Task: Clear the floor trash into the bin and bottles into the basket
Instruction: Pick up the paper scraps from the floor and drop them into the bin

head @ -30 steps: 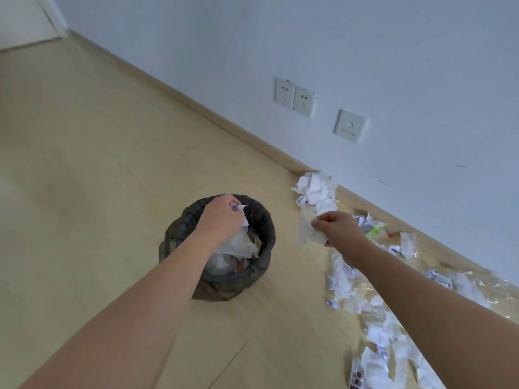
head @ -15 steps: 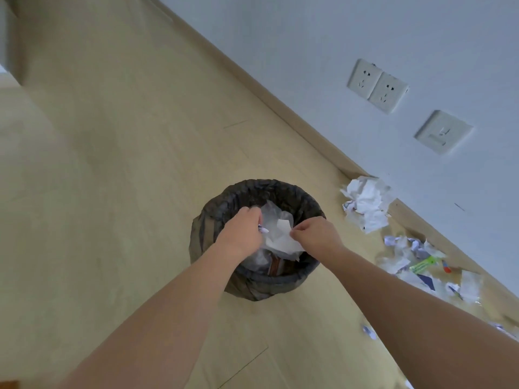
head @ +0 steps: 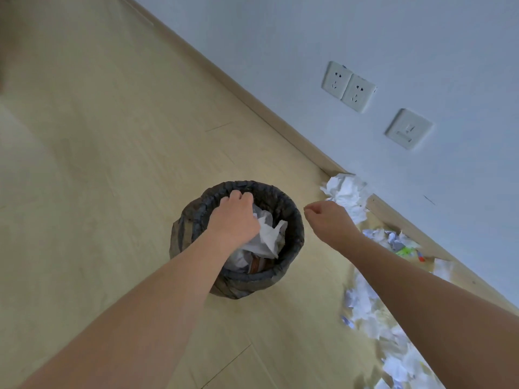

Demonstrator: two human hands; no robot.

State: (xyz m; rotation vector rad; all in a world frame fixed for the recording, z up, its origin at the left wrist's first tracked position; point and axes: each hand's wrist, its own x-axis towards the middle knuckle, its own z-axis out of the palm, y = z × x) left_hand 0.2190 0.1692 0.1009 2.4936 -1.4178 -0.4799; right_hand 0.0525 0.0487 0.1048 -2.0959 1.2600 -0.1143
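Note:
A round bin lined with a black bag (head: 292, 220) stands on the wooden floor, with crumpled white paper (head: 269, 234) inside it. My left hand (head: 234, 217) is over the bin's mouth, fingers curled down into it and touching the paper; the fingertips are hidden. My right hand (head: 328, 220) hovers just right of the bin's rim with loosely curled fingers and holds nothing. A wad of white tissue (head: 346, 193) lies against the skirting board behind my right hand. More scraps of paper and wrappers (head: 365, 301) trail along the floor to the right. No bottle or basket is in view.
The pale wall (head: 365, 37) runs diagonally on the right, with a double socket (head: 348, 86) and a switch plate (head: 408, 129). A wooden skirting board (head: 252, 96) runs along its foot. Bare wooden floor (head: 98, 164) stretches left of the bin.
My right hand has let go of its white tissue into the bin and drawn back to the right of the rim. My left hand has moved further in over the bin.

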